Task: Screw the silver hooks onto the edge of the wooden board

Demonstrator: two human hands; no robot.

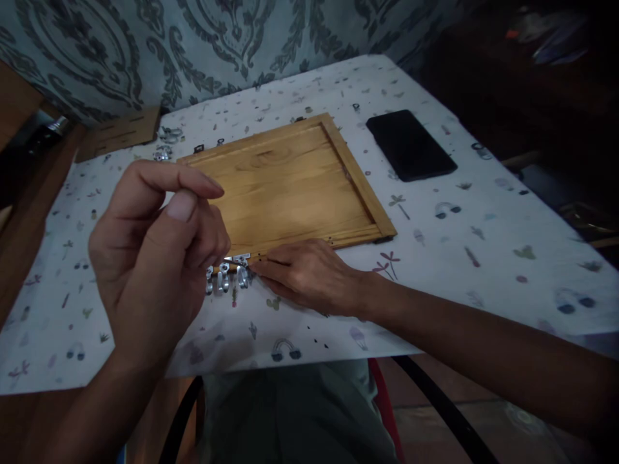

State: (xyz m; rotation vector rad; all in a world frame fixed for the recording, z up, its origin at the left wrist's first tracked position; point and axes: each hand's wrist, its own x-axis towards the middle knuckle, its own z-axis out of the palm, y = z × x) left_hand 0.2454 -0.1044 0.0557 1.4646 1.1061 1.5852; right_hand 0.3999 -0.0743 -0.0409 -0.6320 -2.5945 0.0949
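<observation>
A framed wooden board [285, 187] lies on the patterned tablecloth. Along its near edge sits a strip of silver metal hooks [240, 274]. My right hand [309, 274] rests at that edge, its fingertips together at the right end of the hooks; whatever they hold there is too small to make out. Raised over the board's left part is my left hand [162, 225], nearer the camera, with curled fingers and the thumb close to the index finger. Anything between those fingers cannot be made out. This hand covers the board's near left corner and part of the hooks.
A black phone [411, 145] lies right of the board. More silver metal pieces [167, 142] sit behind its left corner, beside a flat brown cardboard piece [120, 134]. Patterned fabric hangs behind the table. The table's front edge is close to the person's lap.
</observation>
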